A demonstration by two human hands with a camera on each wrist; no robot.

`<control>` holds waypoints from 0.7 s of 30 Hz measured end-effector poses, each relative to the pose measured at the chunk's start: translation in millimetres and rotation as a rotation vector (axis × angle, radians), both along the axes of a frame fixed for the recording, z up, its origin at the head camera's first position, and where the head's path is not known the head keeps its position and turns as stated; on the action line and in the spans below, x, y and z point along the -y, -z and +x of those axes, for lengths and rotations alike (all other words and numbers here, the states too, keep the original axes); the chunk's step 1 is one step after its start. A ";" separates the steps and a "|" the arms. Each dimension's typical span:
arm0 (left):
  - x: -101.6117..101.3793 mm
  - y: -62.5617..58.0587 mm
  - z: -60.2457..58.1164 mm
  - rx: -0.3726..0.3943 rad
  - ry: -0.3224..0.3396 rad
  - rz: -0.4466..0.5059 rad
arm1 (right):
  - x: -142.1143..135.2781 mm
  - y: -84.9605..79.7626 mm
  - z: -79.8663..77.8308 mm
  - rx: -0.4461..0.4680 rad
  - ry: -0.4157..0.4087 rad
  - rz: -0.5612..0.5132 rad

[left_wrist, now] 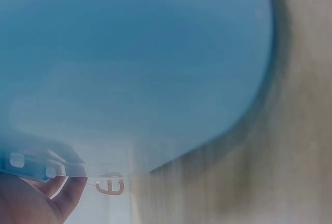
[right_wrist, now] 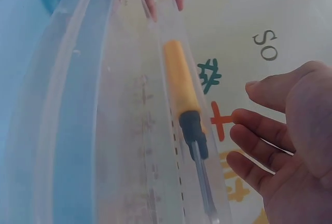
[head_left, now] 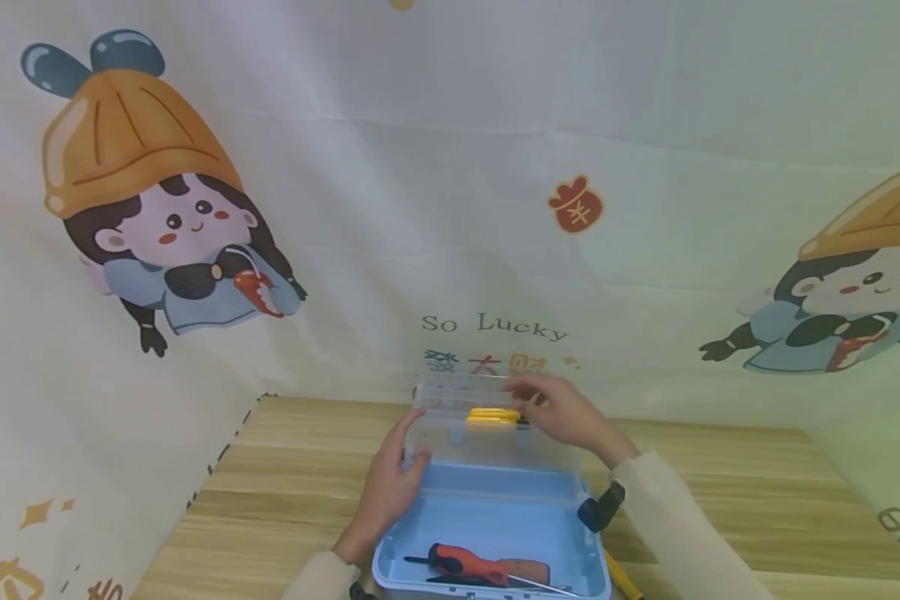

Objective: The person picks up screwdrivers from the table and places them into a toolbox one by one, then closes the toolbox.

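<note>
A light blue toolbox (head_left: 495, 521) lies open, its clear plastic lid (head_left: 487, 446) raised at the back. My left hand (head_left: 393, 479) grips the lid's left end, thumb on the near side; in the left wrist view part of that hand (left_wrist: 31, 200) shows at the bottom corner. A yellow-handled screwdriver (right_wrist: 181, 79) rests in the lid's long compartment. Beside it, my right hand (head_left: 558, 408) hovers at the lid's upper right; the right wrist view shows that hand (right_wrist: 295, 141) with loosely bent fingers and nothing in them.
Inside the box's front lie a red-and-black screwdriver (head_left: 465, 562) and a brown-handled tool (head_left: 525, 571). A yellow tool (head_left: 622, 575), partly hidden, sits on the wooden table (head_left: 285, 467) right of the box. Behind hangs a printed cloth (head_left: 390, 208).
</note>
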State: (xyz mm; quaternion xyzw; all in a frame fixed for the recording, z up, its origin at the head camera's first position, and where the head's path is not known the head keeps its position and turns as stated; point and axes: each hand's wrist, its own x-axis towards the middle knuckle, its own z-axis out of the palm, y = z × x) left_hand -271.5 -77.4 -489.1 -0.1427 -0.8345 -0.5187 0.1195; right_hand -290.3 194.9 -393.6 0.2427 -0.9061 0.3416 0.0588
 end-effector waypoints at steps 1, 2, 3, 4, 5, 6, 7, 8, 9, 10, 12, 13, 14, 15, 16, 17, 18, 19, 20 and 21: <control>0.0 0.3 -0.1 -0.001 0.001 0.001 | -2.4 -0.2 1.9 -0.008 -0.002 -0.009; 0.0 0.6 -0.3 -0.002 0.000 0.001 | -5.0 0.0 3.7 -0.018 -0.002 -0.018; 0.0 0.9 -0.6 -0.005 -0.002 0.001 | -7.5 -0.1 5.7 -0.024 -0.003 -0.028; 0.0 1.1 -0.8 -0.007 -0.003 -0.001 | -10.0 0.1 7.8 -0.033 -0.004 -0.038; 0.0 1.5 -1.1 -0.009 -0.003 -0.002 | -12.5 0.2 9.9 -0.038 -0.003 -0.045; 0.1 1.3 -0.9 -0.009 -0.003 -0.001 | -15.1 0.6 11.8 -0.046 -0.002 -0.050; 0.3 1.3 -0.9 -0.010 -0.006 -0.004 | -17.3 0.6 13.7 -0.050 -0.001 -0.058; 0.5 1.2 -0.8 -0.012 -0.007 -0.008 | -19.7 1.0 15.4 -0.052 0.001 -0.064; 0.7 1.1 -0.6 -0.010 -0.007 -0.009 | -21.8 1.2 17.2 -0.053 0.003 -0.069; 0.9 1.1 -0.4 -0.008 -0.006 -0.011 | -24.0 1.6 18.9 -0.056 0.003 -0.072; 1.3 1.5 -0.7 -0.011 -0.006 -0.015 | -27.6 1.6 22.5 -0.061 0.002 -0.086; 1.4 1.9 -0.8 -0.011 -0.005 -0.016 | -29.3 1.7 24.3 -0.062 0.003 -0.093; 1.4 2.0 -0.9 -0.009 -0.002 -0.016 | -31.1 1.8 26.1 -0.065 0.005 -0.099; 1.3 2.1 -0.9 -0.007 0.001 -0.016 | -32.9 2.0 28.2 -0.070 0.006 -0.105; 1.3 2.3 -1.1 -0.008 0.002 -0.016 | -34.7 2.3 30.2 -0.074 0.008 -0.110; 1.2 2.2 -0.9 -0.006 0.004 -0.016 | -36.7 2.7 32.3 -0.076 0.010 -0.116; 1.2 1.9 -0.5 -0.002 0.006 -0.013 | -38.8 3.4 34.3 -0.079 0.013 -0.120; 1.1 1.6 -0.2 0.002 0.007 -0.010 | -40.9 4.0 36.5 -0.083 0.016 -0.121; 1.0 1.4 -0.2 0.003 0.008 -0.009 | -43.1 4.8 38.6 -0.088 0.015 -0.124; 0.9 1.0 0.0 0.004 0.008 -0.008 | -45.4 5.5 40.9 -0.092 0.016 -0.122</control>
